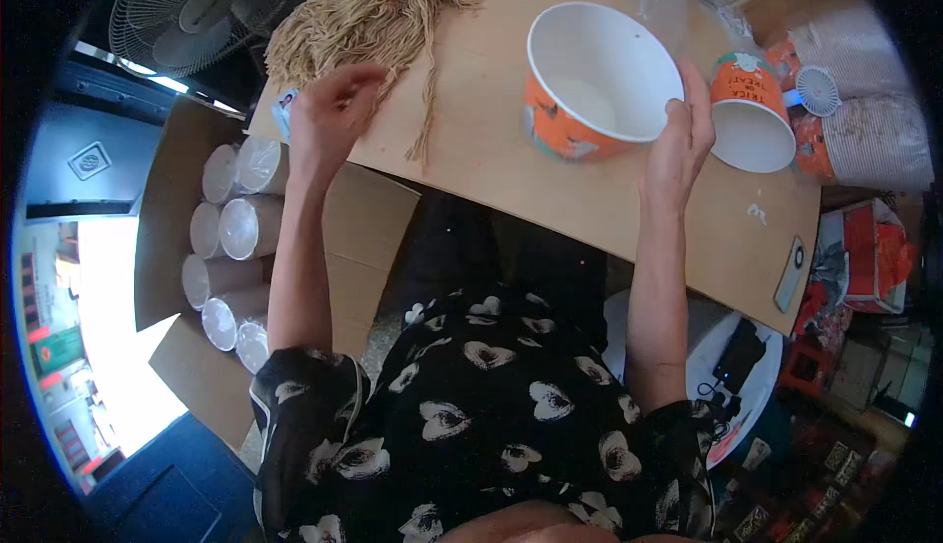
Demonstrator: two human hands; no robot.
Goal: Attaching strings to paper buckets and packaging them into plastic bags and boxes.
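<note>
My right hand [680, 135] grips the rim of an orange paper bucket [575, 135], thumb at the edge and fingers along the outside. The bucket tilts toward me, showing its white inside, with a small dark spot on the far wall. My left hand [339, 109] is raised over the table's left side, fingers loosely curled and apart, with nothing visible in them. Just beyond it lies a heap of tan twisted cords [378, 13]. One cord bundle [424, 116] trails toward the table's near edge.
A second orange bucket [751, 101] lies tipped on the right, beside a small white fan [817, 91] and wrapped bucket stacks [869, 140]. At left, a cardboard box [167, 209] holds wrapped white stacks below a large fan [201, 13]. A grey-handled tool [790, 273] rests near the table's right corner.
</note>
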